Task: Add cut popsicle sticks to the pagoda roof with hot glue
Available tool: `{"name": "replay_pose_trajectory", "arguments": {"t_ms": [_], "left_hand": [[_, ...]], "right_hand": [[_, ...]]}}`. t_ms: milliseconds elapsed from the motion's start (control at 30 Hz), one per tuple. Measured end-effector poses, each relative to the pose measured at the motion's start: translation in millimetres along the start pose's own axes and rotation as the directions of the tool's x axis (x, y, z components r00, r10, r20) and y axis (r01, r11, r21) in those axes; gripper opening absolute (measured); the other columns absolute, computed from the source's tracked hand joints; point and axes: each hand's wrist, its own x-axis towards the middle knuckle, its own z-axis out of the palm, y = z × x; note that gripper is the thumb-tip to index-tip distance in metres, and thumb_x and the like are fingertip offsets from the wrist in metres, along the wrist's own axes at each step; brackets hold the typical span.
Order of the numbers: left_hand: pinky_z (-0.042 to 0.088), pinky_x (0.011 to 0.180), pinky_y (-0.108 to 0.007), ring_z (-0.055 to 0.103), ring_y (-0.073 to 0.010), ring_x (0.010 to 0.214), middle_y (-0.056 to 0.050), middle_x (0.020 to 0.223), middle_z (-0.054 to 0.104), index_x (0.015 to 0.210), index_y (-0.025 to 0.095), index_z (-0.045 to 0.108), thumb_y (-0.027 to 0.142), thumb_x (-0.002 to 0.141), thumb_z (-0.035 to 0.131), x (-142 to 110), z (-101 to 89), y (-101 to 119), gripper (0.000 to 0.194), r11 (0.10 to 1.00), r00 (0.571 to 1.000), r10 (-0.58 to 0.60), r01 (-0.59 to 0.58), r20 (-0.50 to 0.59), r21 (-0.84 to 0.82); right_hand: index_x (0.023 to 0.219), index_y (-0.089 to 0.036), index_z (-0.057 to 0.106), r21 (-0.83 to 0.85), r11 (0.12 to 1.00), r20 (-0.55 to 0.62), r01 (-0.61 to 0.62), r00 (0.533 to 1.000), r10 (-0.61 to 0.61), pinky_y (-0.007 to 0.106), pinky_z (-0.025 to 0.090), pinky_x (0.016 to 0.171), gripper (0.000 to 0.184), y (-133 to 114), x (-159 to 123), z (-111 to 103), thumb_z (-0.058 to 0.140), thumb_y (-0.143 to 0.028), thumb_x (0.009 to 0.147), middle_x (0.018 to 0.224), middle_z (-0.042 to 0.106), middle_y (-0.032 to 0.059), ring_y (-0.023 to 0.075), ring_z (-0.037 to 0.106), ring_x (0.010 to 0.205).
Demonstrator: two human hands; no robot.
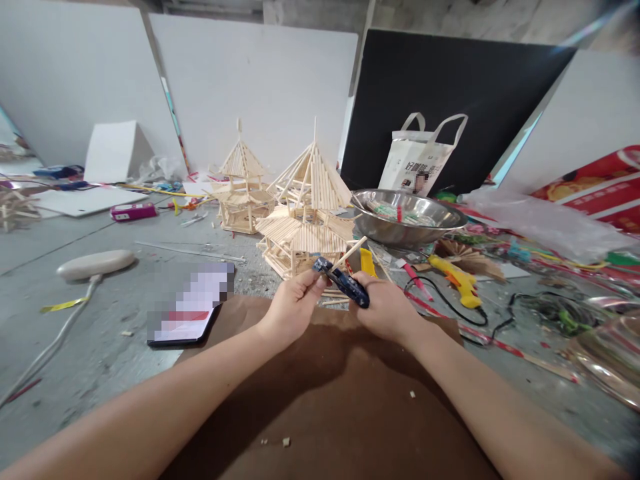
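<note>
Dark blue cutting pliers point(350, 287) are gripped in my right hand point(387, 310), their head pointing up and left. A thin wooden stick point(353, 251) crosses the head of the pliers and slants up to the right. My left hand point(295, 303) is closed at the stick's lower end, its fingertips pinched right beside the jaws. Just behind both hands stands a pavilion model point(313, 237) built of pale wooden sticks, with a tall pointed roof point(323, 177). A smaller stick tower point(243, 180) stands to its left. Exactly where the jaws meet the stick is hard to see.
A phone point(193, 307) lies left of my hands, near a white lamp-like object point(97, 265) on a cord. To the right are a yellow glue gun point(457, 280), a steel bowl point(407, 227) and a white bag point(415, 163). Brown cloth point(330, 400) covers my lap.
</note>
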Motion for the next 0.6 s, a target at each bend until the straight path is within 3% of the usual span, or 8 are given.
{"name": "replay_pose_trajectory", "arguments": {"t_ms": [100, 200, 333, 500, 600], "left_hand": [[0.033, 0.053, -0.020, 0.041, -0.0083, 0.054, 0.003, 0.051, 0.043, 0.074, 0.015, 0.058, 0.035, 0.078, 0.044, 0.7, -0.9, 1.9, 0.025, 0.991, 0.995, -0.044, 0.054, 0.084, -0.121], [0.021, 0.042, -0.019, 0.026, -0.0045, 0.042, 0.007, 0.044, 0.027, 0.071, 0.015, 0.056, 0.039, 0.077, 0.045, 0.8, -2.2, 2.7, 0.027, 0.953, 0.976, -0.128, 0.171, 0.177, -0.250], [0.013, 0.039, -0.019, 0.019, -0.0027, 0.040, 0.008, 0.045, 0.023, 0.071, 0.013, 0.055, 0.042, 0.074, 0.050, 0.8, -4.0, 3.9, 0.029, 0.898, 0.953, -0.171, 0.256, 0.251, -0.358], [0.014, 0.040, -0.019, 0.018, -0.0027, 0.040, 0.008, 0.045, 0.022, 0.073, 0.012, 0.057, 0.041, 0.074, 0.050, 2.2, -5.7, 7.1, 0.030, 0.899, 0.948, -0.173, 0.263, 0.268, -0.351], [0.021, 0.042, -0.018, 0.025, -0.0043, 0.042, 0.007, 0.044, 0.027, 0.073, 0.013, 0.057, 0.039, 0.076, 0.047, 2.2, -4.9, 6.3, 0.028, 0.948, 0.966, -0.131, 0.188, 0.221, -0.258]], "right_hand": [[0.089, -0.020, 0.049, 0.045, 0.998, -0.006, 0.041, 0.999, -0.040, 0.024, 0.035, 0.066, 0.022, 1.4, -0.3, 0.5, 0.044, -0.021, 0.067, 0.080, 0.059, 0.0031, 0.0164, 0.054, 0.075], [0.089, -0.020, 0.049, 0.063, 0.997, -0.014, 0.051, 0.999, -0.050, 0.024, 0.035, 0.067, 0.022, 2.8, -1.0, 0.4, 0.044, -0.022, 0.068, 0.083, 0.059, 0.0031, 0.0161, 0.054, 0.075], [0.088, -0.020, 0.049, 0.046, 0.998, -0.018, 0.046, 0.999, -0.046, 0.025, 0.036, 0.067, 0.021, 3.8, -1.9, 0.2, 0.044, -0.023, 0.068, 0.082, 0.059, 0.0036, 0.0168, 0.054, 0.076], [0.080, -0.020, 0.048, 0.007, 1.000, -0.011, 0.020, 1.000, -0.020, 0.024, 0.036, 0.061, 0.014, 3.7, -2.7, -0.2, 0.044, -0.023, 0.066, 0.071, 0.058, 0.0022, 0.0157, 0.054, 0.066], [0.078, -0.021, 0.048, -0.026, 1.000, -0.005, -0.009, 1.000, 0.009, 0.023, 0.034, 0.056, 0.013, 2.5, -2.5, -0.6, 0.045, -0.024, 0.066, 0.066, 0.057, 0.0015, 0.0152, 0.053, 0.061]]}}
